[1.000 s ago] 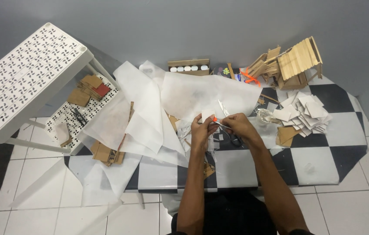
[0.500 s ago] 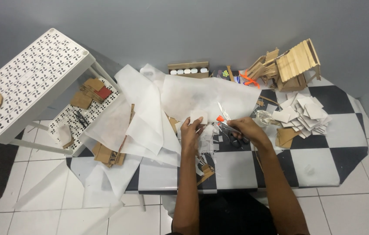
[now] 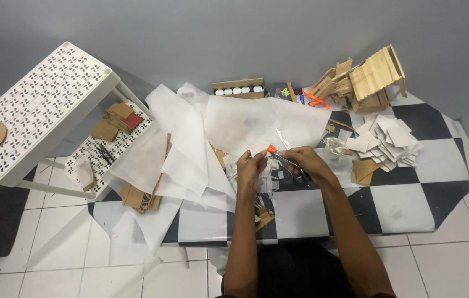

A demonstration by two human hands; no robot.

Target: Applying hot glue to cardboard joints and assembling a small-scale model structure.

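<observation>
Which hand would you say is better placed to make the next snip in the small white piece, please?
Probably the right hand: it already grips the scissors, whose orange tip points at the small white piece. The left hand pinches that piece in its fingers, so it seems better suited to steadying it.

Open passage over bare checkered tabletop [image 3: 411,204] to the right of the right hand [image 3: 306,164]; bare squares also along the near edge below both forearms. Blocked to the left by overlapping white paper sheets [image 3: 190,154], draped past the tabletop edge onto the floor. Blocked behind the hands by a large translucent sheet [image 3: 256,118], with a cardboard box of white caps [image 3: 239,88] near the wall. Far right corner crowded by a stick-built wooden house [image 3: 375,80] and a heap of cut white squares [image 3: 386,140]. Small scraps [image 3: 262,212] scattered just below the left hand [image 3: 250,168]. White perforated shelf [image 3: 35,107] well apart at far left.
</observation>
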